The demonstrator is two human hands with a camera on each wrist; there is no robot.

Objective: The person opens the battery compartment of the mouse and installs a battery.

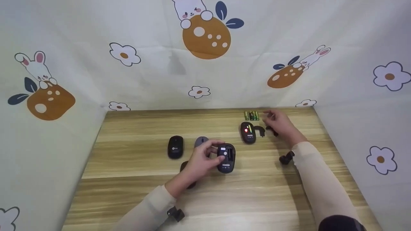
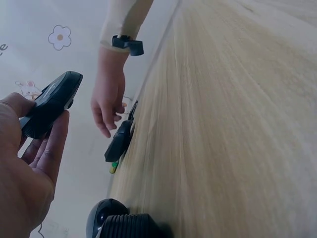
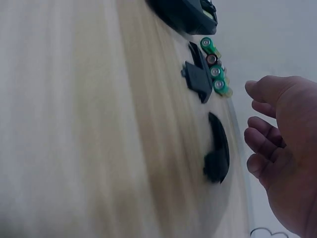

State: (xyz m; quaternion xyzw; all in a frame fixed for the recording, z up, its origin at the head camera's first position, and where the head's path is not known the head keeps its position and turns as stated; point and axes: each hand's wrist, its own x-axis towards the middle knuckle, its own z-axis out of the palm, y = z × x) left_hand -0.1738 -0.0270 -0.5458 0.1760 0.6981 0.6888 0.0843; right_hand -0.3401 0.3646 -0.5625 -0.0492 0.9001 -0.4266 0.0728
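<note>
Left hand [image 1: 203, 159], fingers clamped on upturned mouse [image 1: 228, 158]; right hand [image 1: 279, 122], fingers loosely curled, slightly apart, near batteries [image 1: 251, 115] at far right.

Grey mouse [image 1: 201, 140] partly covered, dark mouse [image 1: 183, 165] mostly hidden, markings on batteries [image 1: 252, 115] unreadable

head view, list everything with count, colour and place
Held mouse: 1, black, centre
Lit mouse: 1, black, back right
Other mice: 3, two dark, one grey, further left
Batteries: 5, mostly green, four beyond lit mouse, one inside
Covers: 2, black, right of lit mouse
Table: 1, brown, beneath
Backdrop: 1, pale, around table
Unclear object: 1, black, bottom right
Wrist cameras: 2, black, wrists
Sleeves: 2, beige, forearms
Left hand: 1, bare, holding mouse
Right hand: 1, bare, near covers
</note>
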